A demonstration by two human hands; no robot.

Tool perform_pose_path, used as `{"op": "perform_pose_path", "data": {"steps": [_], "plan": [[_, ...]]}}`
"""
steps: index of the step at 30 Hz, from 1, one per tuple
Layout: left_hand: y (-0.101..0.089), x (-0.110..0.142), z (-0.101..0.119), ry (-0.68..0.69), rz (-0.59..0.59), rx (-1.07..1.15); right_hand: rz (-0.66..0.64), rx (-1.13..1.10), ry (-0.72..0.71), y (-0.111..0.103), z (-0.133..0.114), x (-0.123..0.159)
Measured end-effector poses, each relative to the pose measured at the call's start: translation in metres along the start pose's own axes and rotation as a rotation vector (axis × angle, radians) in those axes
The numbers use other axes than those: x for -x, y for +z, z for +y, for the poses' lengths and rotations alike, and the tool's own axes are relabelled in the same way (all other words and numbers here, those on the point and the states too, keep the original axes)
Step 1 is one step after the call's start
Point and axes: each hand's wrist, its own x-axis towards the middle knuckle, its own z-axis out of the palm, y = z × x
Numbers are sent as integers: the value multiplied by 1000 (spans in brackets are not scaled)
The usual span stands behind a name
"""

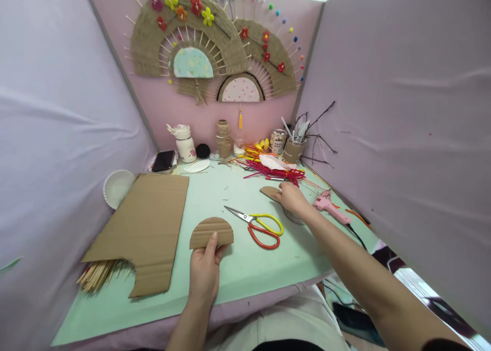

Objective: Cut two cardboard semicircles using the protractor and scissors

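Left hand (205,271) pinches cardboard half-disc (211,232); my right hand (293,200) grips second cardboard piece (270,192). Hands apart, scissors (255,225) between.

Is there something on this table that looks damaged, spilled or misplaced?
Nothing seems spilled. The large cardboard sheet has a curved bite in its near edge, probably cut rather than torn, and wooden sticks poke out untidily from under it.

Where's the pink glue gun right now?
In the head view, the pink glue gun lies on the table's right side, beyond the scissors and beside the right forearm.
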Motion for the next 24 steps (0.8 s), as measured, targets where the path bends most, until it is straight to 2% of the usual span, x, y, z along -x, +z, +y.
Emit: {"op": "perform_pose_path", "data": {"steps": [3,7,11,14,18,21,24], "plan": [[1,1,1,-13,8,11,-66,-30,48,2,8,-30],[0,2,3,-31,-20,86,-52,-173,44,3,5,-35],[-3,2,6,-87,-62,186,-22,-442,-67,-7,-19,-8],[-4,3,7,-130,-112,221,-146,-687,-206,-9,-52,20],[-4,5,8,-162,-216,228,-313,-896,-348,2,-92,49],[-3,7,8,-174,-237,202,-315,-962,-370,13,-107,58],[-1,10,6,-173,-240,184,-310,-992,-374,21,-111,60]]}}
